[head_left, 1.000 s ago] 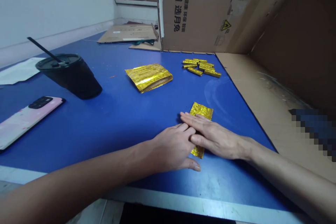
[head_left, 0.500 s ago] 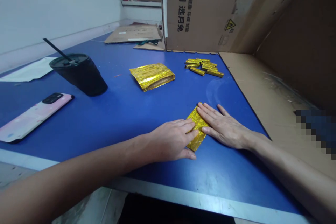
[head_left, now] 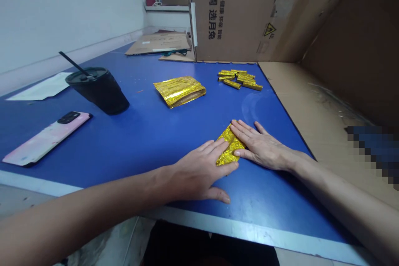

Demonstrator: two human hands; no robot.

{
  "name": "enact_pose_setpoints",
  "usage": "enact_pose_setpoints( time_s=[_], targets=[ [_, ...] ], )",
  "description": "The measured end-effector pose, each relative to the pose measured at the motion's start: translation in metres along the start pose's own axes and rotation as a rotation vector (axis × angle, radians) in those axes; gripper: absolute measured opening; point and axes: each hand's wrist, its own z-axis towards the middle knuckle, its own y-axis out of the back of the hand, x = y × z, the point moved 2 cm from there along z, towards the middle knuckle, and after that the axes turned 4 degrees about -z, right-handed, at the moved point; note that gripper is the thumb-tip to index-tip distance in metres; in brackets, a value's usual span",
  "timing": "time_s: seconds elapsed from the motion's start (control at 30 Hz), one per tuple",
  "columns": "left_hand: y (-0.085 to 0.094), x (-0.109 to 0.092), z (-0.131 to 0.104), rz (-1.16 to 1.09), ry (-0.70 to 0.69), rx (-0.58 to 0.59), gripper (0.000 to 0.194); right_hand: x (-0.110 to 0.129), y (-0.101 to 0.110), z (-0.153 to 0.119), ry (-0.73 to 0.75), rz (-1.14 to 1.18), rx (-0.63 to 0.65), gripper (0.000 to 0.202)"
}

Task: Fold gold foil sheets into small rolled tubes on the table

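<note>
A shiny gold foil paper sheet lies flat on the blue table, partly covered by both hands. My right hand rests on its upper right part with the fingers stretched out. Across its lower left part lies my left hand, open, with the thumb held apart from the fingers. Farther back stands a stack of gold foil paper with its layered edge showing. Several narrow gold foil rolls are heaped near the far right of the table.
At the left are a dark cup with a straw, a phone in a pink case and a white sheet. A large cardboard box borders the back and right. Flat cardboard lies at the far end.
My left hand has shifted slightly toward me over the foil paper, its fingers spread wider. The right hand stays on the sheet. The view has moved a little.
</note>
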Motion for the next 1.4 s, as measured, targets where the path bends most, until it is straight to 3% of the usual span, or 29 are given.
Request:
enact_pose_setpoints(
  time_s=[0.3,0.47,0.93,1.4],
  targets=[
    [-0.006,-0.009,-0.012,-0.034,-0.056,0.016,0.072,-0.001,-0.002,0.000,0.003,-0.003,-0.021,0.073],
    [0.001,-0.015,-0.015,-0.070,-0.045,0.026,0.070,0.000,0.000,0.000,-0.007,-0.013,0.002,0.074],
    [0.000,-0.008,-0.014,-0.116,-0.024,-0.030,0.057,-0.002,-0.005,0.000,-0.012,-0.022,-0.043,0.071],
    [-0.009,-0.007,-0.018,-0.137,0.058,-0.007,0.076,0.000,-0.001,0.000,-0.016,-0.018,-0.005,0.072]
  ],
)
